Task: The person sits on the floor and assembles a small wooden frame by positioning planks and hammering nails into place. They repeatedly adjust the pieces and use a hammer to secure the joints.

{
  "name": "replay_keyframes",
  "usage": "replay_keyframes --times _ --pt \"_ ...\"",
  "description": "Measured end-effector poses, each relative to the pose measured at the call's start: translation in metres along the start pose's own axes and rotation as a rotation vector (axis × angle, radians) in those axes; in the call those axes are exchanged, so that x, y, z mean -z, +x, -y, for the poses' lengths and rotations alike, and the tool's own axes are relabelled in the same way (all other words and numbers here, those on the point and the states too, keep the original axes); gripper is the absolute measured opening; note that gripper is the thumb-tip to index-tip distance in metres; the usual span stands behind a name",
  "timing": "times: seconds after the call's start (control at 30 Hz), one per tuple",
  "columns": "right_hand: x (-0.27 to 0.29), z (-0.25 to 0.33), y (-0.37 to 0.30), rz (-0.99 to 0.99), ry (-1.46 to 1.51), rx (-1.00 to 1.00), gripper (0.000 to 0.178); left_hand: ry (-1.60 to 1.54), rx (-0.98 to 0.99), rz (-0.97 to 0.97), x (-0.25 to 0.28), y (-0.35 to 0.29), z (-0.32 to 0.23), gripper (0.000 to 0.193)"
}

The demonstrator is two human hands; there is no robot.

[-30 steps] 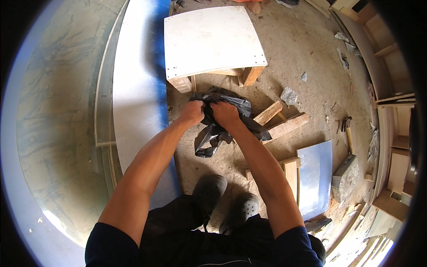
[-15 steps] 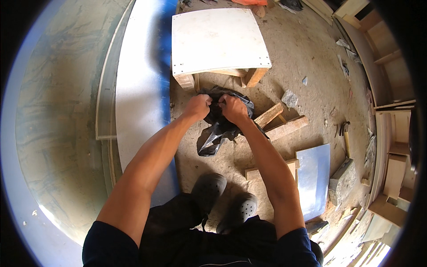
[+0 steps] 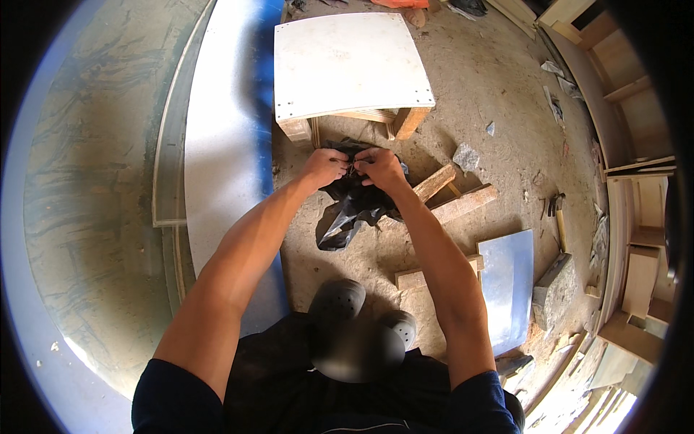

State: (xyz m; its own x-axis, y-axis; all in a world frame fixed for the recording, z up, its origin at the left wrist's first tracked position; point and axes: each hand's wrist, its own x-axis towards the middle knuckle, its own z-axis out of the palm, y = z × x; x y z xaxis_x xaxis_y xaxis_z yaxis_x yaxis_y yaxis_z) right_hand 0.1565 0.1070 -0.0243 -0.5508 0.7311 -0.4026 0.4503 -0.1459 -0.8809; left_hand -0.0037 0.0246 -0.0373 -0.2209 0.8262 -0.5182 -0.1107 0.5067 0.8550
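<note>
A crumpled black plastic bag [image 3: 354,202] lies on the dirt floor in front of a low white-topped wooden stool [image 3: 350,65]. Over the bag's upper part, my left hand [image 3: 325,168] is closed in a pinch. Facing it from a short distance, my right hand [image 3: 381,168] pinches too, thumb and fingertips together. Some thin, small bits show between the two sets of fingertips, too fine to name. Whether either hand also grips the bag's plastic is hidden.
Right of the bag lie wood offcuts [image 3: 466,205] and a stone chunk [image 3: 466,157]. A pale-blue sheet [image 3: 506,289], a concrete block [image 3: 553,289] and a hammer [image 3: 560,220] are farther right. Along the left runs a long white-and-blue panel [image 3: 224,137], beside glass sheets [image 3: 94,166].
My fingers have shifted slightly over the bag, and thin bits now show between the fingertips. The whole view has moved a little; the bag stays in place.
</note>
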Motion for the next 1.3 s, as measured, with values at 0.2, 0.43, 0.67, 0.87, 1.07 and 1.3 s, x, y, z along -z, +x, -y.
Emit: replay_keyframes --times 0.2,0.43,0.67,0.87,1.07,1.3 --pt "0.000 0.004 -0.003 -0.002 0.010 -0.036 0.027 0.223 0.004 0.037 0.000 -0.001 -0.002 0.031" --pt "0.015 0.023 -0.024 -0.056 -0.123 0.017 0.023 0.594 0.022 -0.190 -0.021 -0.025 -0.058 0.029" --pt "0.067 0.029 -0.053 -0.091 0.328 0.031 0.021 0.836 -0.124 -0.025 -0.049 0.017 -0.122 0.039" --pt "0.183 0.009 -0.141 -0.255 0.430 0.026 0.025 0.385 -0.122 0.404 -0.176 0.019 -0.132 0.030" --pt "0.279 -0.020 -0.293 -0.587 0.344 -0.024 0.032 0.385 -0.074 0.775 -0.318 -0.017 -0.100 0.025" --pt "0.296 -0.037 -0.428 -0.876 0.331 -0.189 0.031 0.527 -0.105 1.057 -0.409 -0.059 -0.079 0.027"
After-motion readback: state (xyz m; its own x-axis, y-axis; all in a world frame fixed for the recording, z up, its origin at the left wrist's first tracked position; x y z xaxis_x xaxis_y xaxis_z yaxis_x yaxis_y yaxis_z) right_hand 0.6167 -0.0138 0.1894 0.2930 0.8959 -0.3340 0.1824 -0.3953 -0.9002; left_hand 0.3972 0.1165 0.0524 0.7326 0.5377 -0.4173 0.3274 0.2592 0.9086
